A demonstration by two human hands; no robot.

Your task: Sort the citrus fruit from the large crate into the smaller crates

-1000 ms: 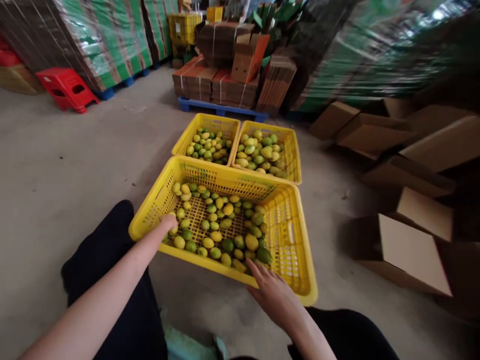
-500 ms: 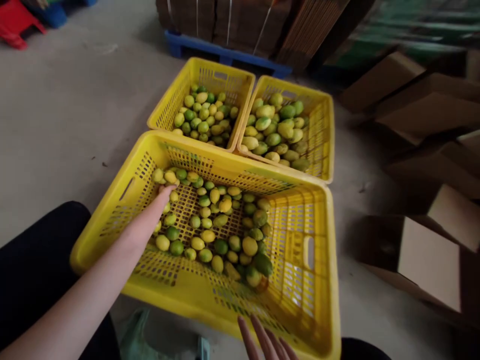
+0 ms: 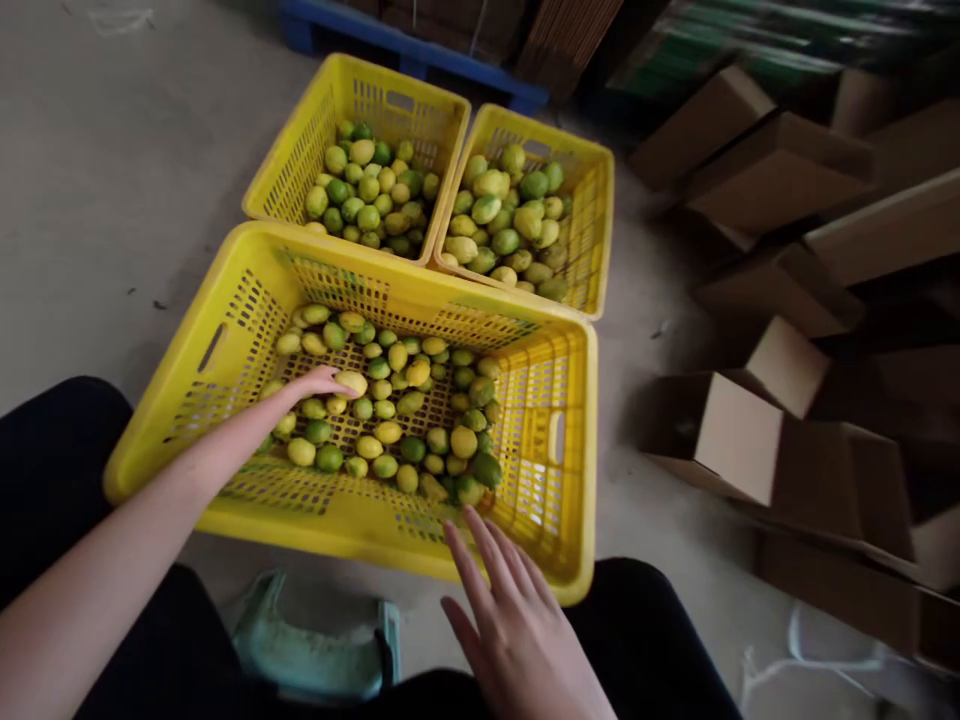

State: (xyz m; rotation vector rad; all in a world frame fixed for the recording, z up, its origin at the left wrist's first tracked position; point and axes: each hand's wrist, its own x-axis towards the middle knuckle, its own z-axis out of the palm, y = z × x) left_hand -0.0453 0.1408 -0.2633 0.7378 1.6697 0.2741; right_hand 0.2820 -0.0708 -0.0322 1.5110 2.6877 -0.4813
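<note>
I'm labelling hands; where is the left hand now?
In the head view, the left hand is left of centre, inside the large near crate, holding a yellow fruit.

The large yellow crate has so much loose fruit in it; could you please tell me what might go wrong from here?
1. The yellow fruit at the left hand might slip from the fingers and bruise fruit below.
2. The loose fruits lie spread with gaps between some, so they could roll and knock together if the large yellow crate is jolted.
3. The right hand, fingers spread by the crate's near side, might bump it.
</note>
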